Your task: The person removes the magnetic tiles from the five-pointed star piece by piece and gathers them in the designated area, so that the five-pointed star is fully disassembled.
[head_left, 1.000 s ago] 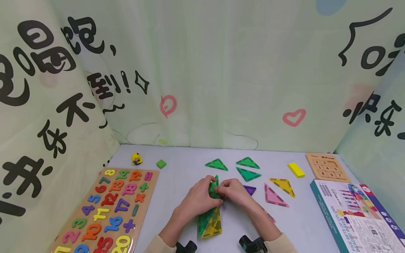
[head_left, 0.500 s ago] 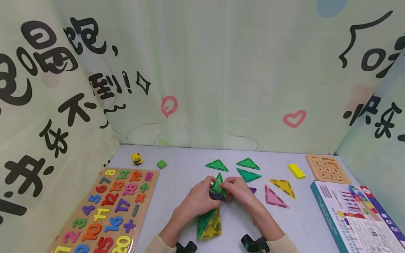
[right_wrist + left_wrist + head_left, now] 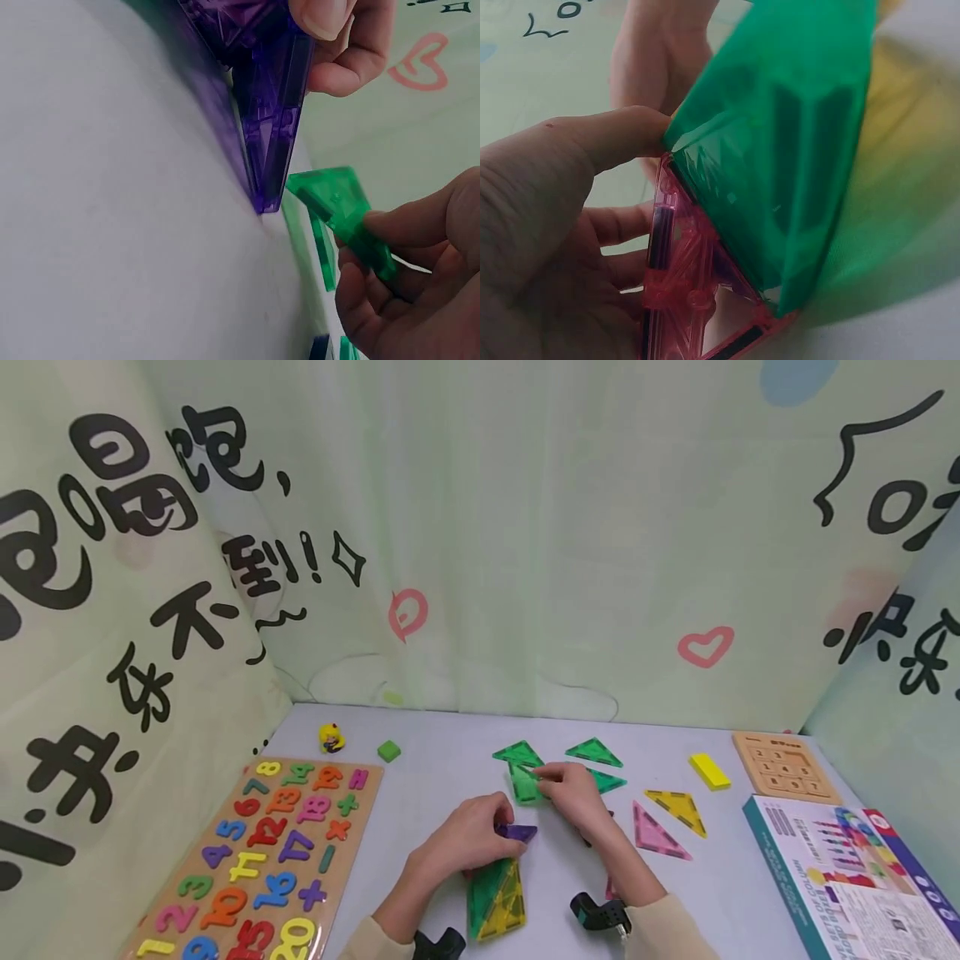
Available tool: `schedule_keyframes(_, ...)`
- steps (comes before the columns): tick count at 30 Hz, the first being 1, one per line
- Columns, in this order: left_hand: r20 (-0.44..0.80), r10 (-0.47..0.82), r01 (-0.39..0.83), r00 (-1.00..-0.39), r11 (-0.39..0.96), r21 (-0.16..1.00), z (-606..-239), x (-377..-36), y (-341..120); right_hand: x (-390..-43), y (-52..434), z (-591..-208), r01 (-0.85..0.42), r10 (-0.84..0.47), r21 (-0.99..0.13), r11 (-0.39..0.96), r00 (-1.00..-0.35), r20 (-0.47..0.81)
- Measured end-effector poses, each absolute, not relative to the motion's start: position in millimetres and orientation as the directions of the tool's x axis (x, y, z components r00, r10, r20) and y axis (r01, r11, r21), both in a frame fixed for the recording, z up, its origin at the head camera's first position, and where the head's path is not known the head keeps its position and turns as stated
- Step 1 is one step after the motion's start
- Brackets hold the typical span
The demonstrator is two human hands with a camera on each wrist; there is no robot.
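My left hand [image 3: 468,833] grips a purple triangular magnetic tile [image 3: 521,832] at the far end of a green and yellow tile structure [image 3: 501,906]. In the left wrist view its thumb touches a large green tile [image 3: 780,165], and its fingers lie behind a pink triangular tile [image 3: 686,274] joined along the green edge. The right wrist view shows the purple tile [image 3: 274,127] with its point down at the table. My right hand [image 3: 573,795] pinches a green triangular tile [image 3: 524,783] between thumb and fingers, apart from the structure.
Loose green tiles [image 3: 594,752] lie behind the right hand, with pink [image 3: 656,833] and yellow [image 3: 678,810] triangles to its right. A number board [image 3: 258,860] fills the left side. A box [image 3: 847,868], a yellow block [image 3: 709,772] and a wooden board [image 3: 783,767] stand right.
The right hand has drawn the green tile away from the left hand, towards the back of the table. The left hand has lowered a little, and the purple tile now shows in it.
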State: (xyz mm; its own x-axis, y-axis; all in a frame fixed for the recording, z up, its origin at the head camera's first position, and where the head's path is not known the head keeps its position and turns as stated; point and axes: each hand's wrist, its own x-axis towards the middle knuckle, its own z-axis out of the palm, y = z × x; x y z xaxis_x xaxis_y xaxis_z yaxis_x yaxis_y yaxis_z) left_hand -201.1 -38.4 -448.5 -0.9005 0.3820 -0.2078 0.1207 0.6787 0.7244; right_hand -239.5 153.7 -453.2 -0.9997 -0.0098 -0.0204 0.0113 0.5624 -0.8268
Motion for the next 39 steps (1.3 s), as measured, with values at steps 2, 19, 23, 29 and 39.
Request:
schedule_keyframes(2,-0.206,0.387,0.124,-0.899,0.675,0.727,-449,-201,-39,-245,149,-454,-0.009,-0.02,-0.808,0.589,-1.0,-0.003)
schedule_keyframes(19,-0.191,0.391,0.141,-0.9,0.678,0.722,-449,-202,-38,-259,148,-466,-0.04,0.047,-0.711,0.702,-0.994,0.102)
schedule_keyframes(23,-0.2,0.386,0.127,-0.9,0.673,0.729,-449,-202,-38,-252,151,-458,-0.047,0.048,-0.698,0.714,-0.992,0.116)
schedule_keyframes(29,-0.207,0.382,0.112,-0.9,0.665,0.738,-449,-202,-37,-232,158,-448,-0.052,-0.074,-0.736,0.675,-0.997,0.002)
schedule_keyframes(39,-0.189,0.395,0.122,-0.899,0.64,0.758,-451,-200,-39,-203,164,-453,0.103,-0.324,-0.887,0.451,-0.907,-0.27)
